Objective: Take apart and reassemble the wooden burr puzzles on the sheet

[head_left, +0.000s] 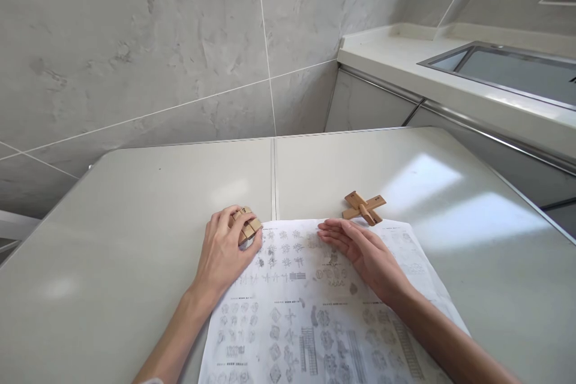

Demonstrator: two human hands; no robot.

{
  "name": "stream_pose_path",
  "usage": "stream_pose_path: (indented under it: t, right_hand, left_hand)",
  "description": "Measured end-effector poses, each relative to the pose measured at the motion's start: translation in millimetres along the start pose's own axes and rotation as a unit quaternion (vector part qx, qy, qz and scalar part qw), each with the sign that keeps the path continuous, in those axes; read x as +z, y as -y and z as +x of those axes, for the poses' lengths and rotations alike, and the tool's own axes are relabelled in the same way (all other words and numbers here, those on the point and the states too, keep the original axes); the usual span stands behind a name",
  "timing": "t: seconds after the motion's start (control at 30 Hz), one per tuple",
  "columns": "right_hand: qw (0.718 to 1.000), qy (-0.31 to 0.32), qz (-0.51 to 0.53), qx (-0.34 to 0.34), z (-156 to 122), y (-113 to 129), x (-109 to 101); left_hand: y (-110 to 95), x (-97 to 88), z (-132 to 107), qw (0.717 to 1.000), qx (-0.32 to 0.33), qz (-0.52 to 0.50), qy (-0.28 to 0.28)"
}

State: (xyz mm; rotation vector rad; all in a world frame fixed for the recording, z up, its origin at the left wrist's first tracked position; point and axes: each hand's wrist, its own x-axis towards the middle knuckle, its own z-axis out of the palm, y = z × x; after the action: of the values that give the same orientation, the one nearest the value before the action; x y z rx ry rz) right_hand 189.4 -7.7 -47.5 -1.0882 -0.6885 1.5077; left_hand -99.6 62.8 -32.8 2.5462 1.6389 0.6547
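Observation:
My left hand [225,249] curls around a small bundle of wooden puzzle blocks [247,225] at the sheet's top left corner. My right hand [360,249] lies flat with fingers stretched out on a printed instruction sheet [306,312] full of small puzzle diagrams. Just beyond its fingertips, on the table, sits an interlocked wooden cross puzzle [364,207], not touched by either hand.
The sheet lies on a pale grey table [135,204] with a seam down the middle, pushed against a grey tiled wall [157,42]. At the right stands a white counter [396,54] with a steel sink [508,69].

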Motion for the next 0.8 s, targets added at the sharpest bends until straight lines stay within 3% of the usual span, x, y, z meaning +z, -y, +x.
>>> stream_pose_path:
  t: [0.37, 0.57, 0.8]
  right_hand:
    - [1.000, -0.007, 0.013, -0.001, -0.1, 2.0, 1.0]
    - [1.000, -0.007, 0.013, -0.002, 0.4, 3.0, -0.1]
    - [1.000, -0.002, 0.011, 0.004, 0.7, 3.3, 0.0]
  left_hand:
    - [-4.4, 0.2, -2.0, 0.999, 0.025, -0.030, 0.007]
    - [-3.5, 3.0, -2.0, 0.998, -0.002, -0.063, -0.002]
    - [-6.3, 5.3, -2.6, 0.997, -0.027, -0.063, 0.030]
